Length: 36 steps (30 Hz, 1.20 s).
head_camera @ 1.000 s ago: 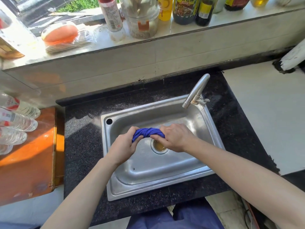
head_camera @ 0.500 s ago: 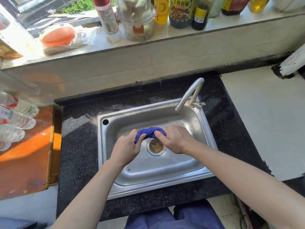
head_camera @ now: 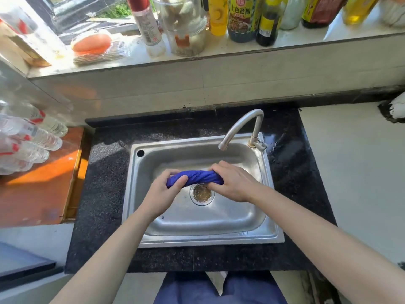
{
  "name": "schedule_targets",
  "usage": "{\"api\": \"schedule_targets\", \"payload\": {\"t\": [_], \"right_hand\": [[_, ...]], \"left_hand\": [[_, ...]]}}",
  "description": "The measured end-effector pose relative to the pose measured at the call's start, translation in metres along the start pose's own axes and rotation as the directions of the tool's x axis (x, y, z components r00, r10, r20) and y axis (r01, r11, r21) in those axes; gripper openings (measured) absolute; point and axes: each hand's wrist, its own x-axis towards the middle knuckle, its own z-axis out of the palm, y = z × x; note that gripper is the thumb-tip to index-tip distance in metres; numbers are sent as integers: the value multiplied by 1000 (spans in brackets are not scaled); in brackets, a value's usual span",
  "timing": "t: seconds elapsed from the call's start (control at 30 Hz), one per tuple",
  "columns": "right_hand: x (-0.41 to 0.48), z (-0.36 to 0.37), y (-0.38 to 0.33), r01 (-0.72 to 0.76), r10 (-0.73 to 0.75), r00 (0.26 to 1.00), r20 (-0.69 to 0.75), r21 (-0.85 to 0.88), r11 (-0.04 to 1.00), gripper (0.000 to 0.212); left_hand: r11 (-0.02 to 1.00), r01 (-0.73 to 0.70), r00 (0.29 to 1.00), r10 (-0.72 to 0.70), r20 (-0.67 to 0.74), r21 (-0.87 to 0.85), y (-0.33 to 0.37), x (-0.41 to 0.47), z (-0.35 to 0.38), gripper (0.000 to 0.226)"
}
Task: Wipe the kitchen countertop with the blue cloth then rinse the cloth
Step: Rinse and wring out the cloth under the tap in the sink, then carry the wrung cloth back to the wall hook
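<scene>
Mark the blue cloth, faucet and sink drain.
blue cloth (head_camera: pixel 198 177): head view, middle of the twisted roll.
faucet (head_camera: pixel 256 130): head view, upright stem of the spout.
sink drain (head_camera: pixel 202 192): head view, centre of the strainer.

The dark sauce bottle (head_camera: pixel 241 18) on the window ledge (head_camera: pixel 302 37) is showing the characters 上色老抽 in dark print on its yellow-green label. A smaller brand mark above them is coming out too blurred to read. The small dark bottle (head_camera: pixel 266 25) just beside it is carrying a yellow label with a barcode, its digits too small to tell. The red-capped white bottle (head_camera: pixel 149 29) is bearing illegible fine print. The water bottles (head_camera: pixel 41 139) at the left are wearing red-and-white labels with unreadable wording.
</scene>
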Motion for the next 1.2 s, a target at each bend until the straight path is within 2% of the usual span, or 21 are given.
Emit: {"api": "schedule_targets", "payload": {"t": [0.1,0.17,0.23,0.3,0.4,0.5,0.57,0.63,0.7,0.77,0.87,0.93,1.0,1.1,1.13,1.2], "right_hand": [[0,3,1,27,-25,1000,-12,128,991,39],[0,1,-5,43,-32,998,-54,231,972,46],[-1,-2,-12,61,-42,997,-69,293,954,42],[-6,-7,-23,80,-59,995,-83,270,959,32],[-14,-16,-47,5,19,992,-128,186,983,20],[-25,-20,-78,-97,134,982,-135,254,962,18],[-34,-17,-102,-113,162,976,-143,301,947,18],[-43,-13,-126,-121,173,973,-151,302,946,20],[-53,-8,-145,-138,166,976,-138,193,971,24],[-63,-3,-161,-138,139,982,-131,15,990,27],[-79,4,-181,-150,119,981,-153,-210,966,30],[-88,9,-189,-171,125,976,-176,-274,947,33],[-95,14,-193,-116,53,963,-263,-232,966,32],[-102,18,-203,120,-144,842,-520,-79,990,27],[-102,16,-207,168,-164,817,-553,-44,985,25],[-98,8,-217,207,-170,813,-557,3,978,21]], "left_hand": [[959,109,992,-122,-33,-260,9,-9,-3,20],[929,122,988,-146,-41,-349,17,-11,-9,19],[902,110,988,-143,-50,-417,25,-13,-15,26],[883,86,992,-118,-41,-461,31,-19,-24,39],[911,59,997,-71,-14,-407,36,-32,-37,55],[932,15,1000,-16,-1,-361,34,-48,-50,56],[947,-56,998,42,-51,-317,32,-60,-60,52],[964,-141,982,107,-158,-226,28,-72,-72,50],[968,-205,954,163,-250,-149,21,-85,-88,48],[959,-255,943,218,-251,-125,10,-97,-103,44],[949,-264,948,221,-229,-174,-6,-110,-120,35],[927,-256,950,188,-251,-273,-8,-119,-129,28],[909,-247,948,155,-279,-335,-8,-127,-136,22],[919,-256,930,149,-335,-300,-9,-139,-145,17],[927,-252,924,145,-354,-277,-10,-143,-148,16],[954,-236,907,148,-395,-183,-12,-151,-154,21]]}}
